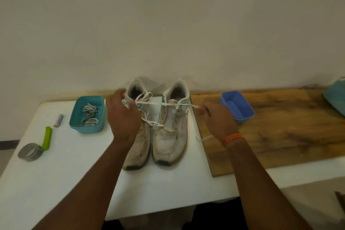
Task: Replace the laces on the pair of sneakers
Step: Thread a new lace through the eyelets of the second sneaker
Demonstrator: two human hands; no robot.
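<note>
Nearest me, my two forearms reach out over the white worktop [56, 173], and I'm working the pair of worn white sneakers with teal trim, toes pointing back at me. The left sneaker [138, 147] sits partly under my left hand [122, 115]; the right sneaker [170, 136] stands just beside it, its eyelets mostly bare.

Here's the line that matters: a flat white lace [155, 103] runs left to right across the top of the right sneaker, stretched between my hands. My left fingers are curled round one end of it by the left sneaker's collar; my right hand [217, 119], with the orange band at the wrist, pinches the other end just right of the right sneaker. So the lace's long axis lies crosswise to the shoes, and I judge the next pull has to go sideways, evenly.

Further left, a teal plastic tub [86, 127] holds bundled laces. Far right, a blue plastic tub [237, 106] sits on the wooden board [280, 136].
</note>
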